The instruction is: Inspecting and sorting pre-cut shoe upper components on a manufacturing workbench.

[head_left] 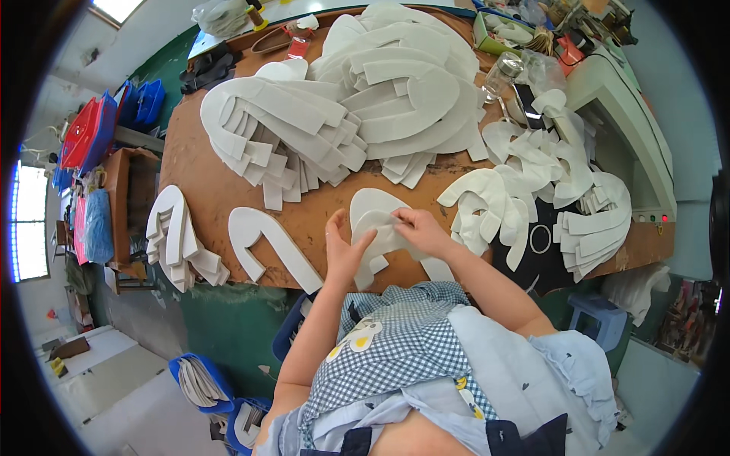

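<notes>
In front of me, near the table's front edge, a white U-shaped padded piece (374,199) lies with its bend away from me. A thinner, curved white piece (382,226) is over it. My right hand (426,232) pinches the upper edge of this thinner piece between thumb and fingers. At its left side is my left hand (346,249), thumb and fingers apart, the thumb by the piece's edge. To the left another white U-shaped piece (277,242) lies alone on the brown table.
Large heaps of white U-shaped pieces (411,83) cover the table's back. A small stack (176,235) sits at the left edge. Thin curved pieces (494,201) lie right, beside a beige machine (631,137), a phone (528,106) and a glass jar (502,72). Blue baskets (199,380) stand lower left.
</notes>
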`<state>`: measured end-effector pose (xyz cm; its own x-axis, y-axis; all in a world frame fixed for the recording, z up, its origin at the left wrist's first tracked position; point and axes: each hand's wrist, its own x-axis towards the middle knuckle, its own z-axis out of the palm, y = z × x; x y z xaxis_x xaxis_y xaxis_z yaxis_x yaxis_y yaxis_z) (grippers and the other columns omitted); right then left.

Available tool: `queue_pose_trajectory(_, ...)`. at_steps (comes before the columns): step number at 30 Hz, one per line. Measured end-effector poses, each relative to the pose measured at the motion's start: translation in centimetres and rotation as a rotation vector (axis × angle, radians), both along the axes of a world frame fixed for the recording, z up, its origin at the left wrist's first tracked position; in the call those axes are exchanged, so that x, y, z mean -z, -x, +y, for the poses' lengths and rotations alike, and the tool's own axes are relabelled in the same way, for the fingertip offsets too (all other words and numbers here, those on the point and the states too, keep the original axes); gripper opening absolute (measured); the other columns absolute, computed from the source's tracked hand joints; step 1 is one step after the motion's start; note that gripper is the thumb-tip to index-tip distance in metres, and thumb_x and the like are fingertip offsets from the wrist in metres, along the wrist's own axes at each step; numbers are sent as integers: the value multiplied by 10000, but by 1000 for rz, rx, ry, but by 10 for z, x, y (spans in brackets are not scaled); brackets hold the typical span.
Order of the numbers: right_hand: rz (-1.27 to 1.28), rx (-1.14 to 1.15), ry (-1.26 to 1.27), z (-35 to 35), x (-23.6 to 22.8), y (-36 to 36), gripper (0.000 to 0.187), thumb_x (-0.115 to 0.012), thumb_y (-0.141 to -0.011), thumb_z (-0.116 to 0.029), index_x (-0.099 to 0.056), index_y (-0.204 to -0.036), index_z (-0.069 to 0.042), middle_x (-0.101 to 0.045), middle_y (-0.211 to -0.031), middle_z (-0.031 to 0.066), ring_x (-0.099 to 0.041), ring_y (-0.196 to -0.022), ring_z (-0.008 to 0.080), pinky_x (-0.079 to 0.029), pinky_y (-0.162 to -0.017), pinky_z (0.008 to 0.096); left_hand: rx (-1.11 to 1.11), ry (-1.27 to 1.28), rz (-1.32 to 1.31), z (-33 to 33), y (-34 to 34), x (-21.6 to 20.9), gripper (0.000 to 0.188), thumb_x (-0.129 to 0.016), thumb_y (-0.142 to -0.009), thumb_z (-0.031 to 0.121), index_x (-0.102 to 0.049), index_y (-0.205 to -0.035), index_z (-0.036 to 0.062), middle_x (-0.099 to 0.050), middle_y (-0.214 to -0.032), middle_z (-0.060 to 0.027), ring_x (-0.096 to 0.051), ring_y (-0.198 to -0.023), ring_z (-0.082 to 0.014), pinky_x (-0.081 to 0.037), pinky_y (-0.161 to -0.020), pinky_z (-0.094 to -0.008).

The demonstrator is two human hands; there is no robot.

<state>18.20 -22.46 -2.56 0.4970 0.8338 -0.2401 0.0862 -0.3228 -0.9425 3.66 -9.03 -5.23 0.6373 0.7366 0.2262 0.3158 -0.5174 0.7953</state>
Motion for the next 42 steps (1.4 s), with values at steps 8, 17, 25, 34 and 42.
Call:
queue_pose_trajectory(8, -92, -5, 286, 42, 79, -32, 264, -647, -842, -238, -653, -923, 13, -658, -759, 79, -608, -725, 144, -481, -664, 301, -37, 1027, 73, 1, 9, 46, 211, -626, -896, 143, -603, -988, -46, -663, -746, -78, -649, -629, -131, -499, -549, -254)
queue_pose_trajectory(17, -384, 9, 275, 77, 109, -39, 316, -670, -805, -325, -654, -887, -20, -668, -828, 163, -638, -783, 332, -493, -690, 406, -234, 557, 355, 23, -8, 90, 284, -693, -811, 277, -688, -861, -3, -683, -746, -123, -655, -683, -219, -494, -654, -352)
queue_pose_trajectory(25, -427, 41, 297, 76, 113, -36, 277, -655, -819, -318, -641, -867, -45, -663, -815, 168, -634, -788, 354, -491, -680, 436, -252, 529, 370, 23, -11, 89, 291, -701, -803, 287, -682, -838, -2, -677, -719, -124, -657, -679, -247, -499, -656, -354)
queue_pose_trajectory(34, -496, 66, 321, 78, 111, -30, 259, -638, -829, -304, -636, -879, -49, -663, -800, 171, -636, -787, 363, -497, -692, 455, -271, 528, 385, 22, -14, 86, 321, -699, -806, 306, -681, -832, -14, -678, -721, -129, -658, -677, -247, -500, -657, -357)
queue_pose_trajectory(42, -555, 43, 417, 85, 111, -27, 256, -641, -828, -277, -632, -921, -39, -666, -798, 188, -646, -804, 370, -505, -714, 470, -128, 587, 436, 21, 4, 85, 311, -712, -801, 288, -669, -816, -19, -663, -692, -94, -637, -618, -189, -500, -582, -329)
